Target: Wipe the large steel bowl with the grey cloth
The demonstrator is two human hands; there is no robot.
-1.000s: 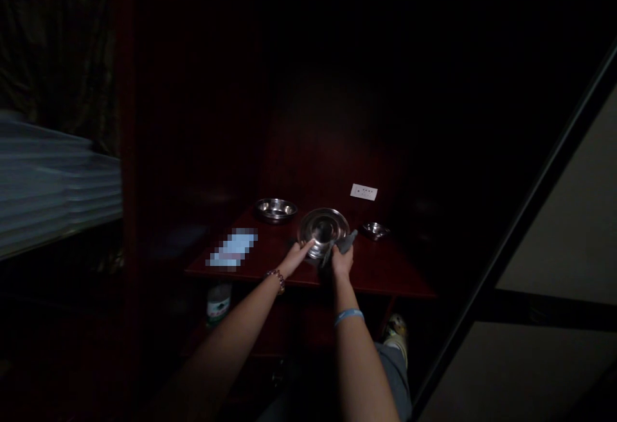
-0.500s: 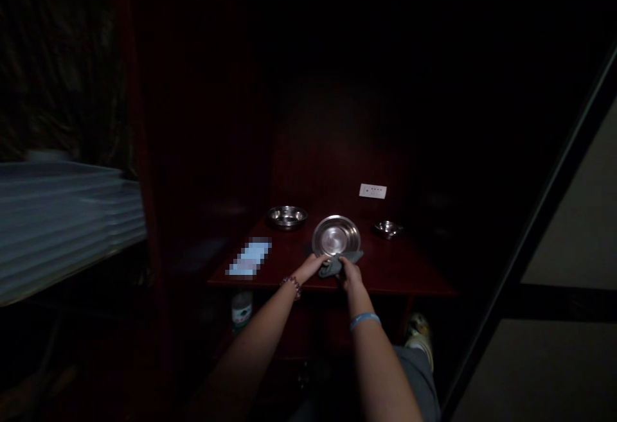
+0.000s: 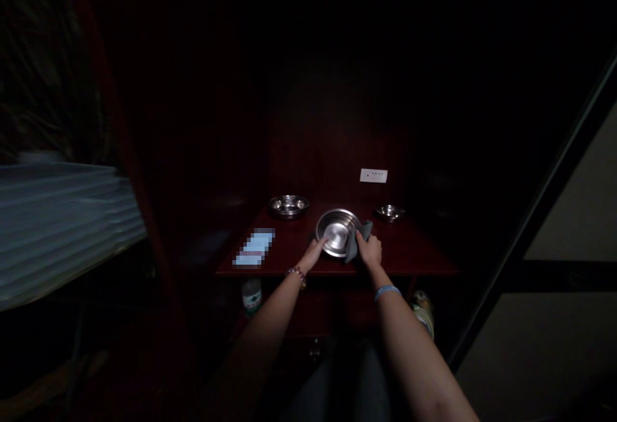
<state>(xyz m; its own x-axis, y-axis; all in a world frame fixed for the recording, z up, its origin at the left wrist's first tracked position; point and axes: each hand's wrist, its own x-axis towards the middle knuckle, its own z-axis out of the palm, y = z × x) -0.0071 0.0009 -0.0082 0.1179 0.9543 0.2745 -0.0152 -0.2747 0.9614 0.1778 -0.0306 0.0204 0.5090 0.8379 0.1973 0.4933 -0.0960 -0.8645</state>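
Wiping in hand: my right hand [image 3: 370, 250] closes its grip on a grey cloth [image 3: 357, 238] against the round steel bowl [image 3: 337, 232] on the dark red desk [image 3: 405, 260]; left hand [image 3: 313, 256] steadies its rim, fingers loosely spread. Next, I judge, a firm rub inside.

The blurred card [image 3: 254, 248] is unreadable (pixelated), and darkness hides the cabinet's upper interior.

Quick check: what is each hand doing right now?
Left hand: open, fingers resting on the rim of the steel bowl.
Right hand: closed on a grey cloth at the bowl's edge.
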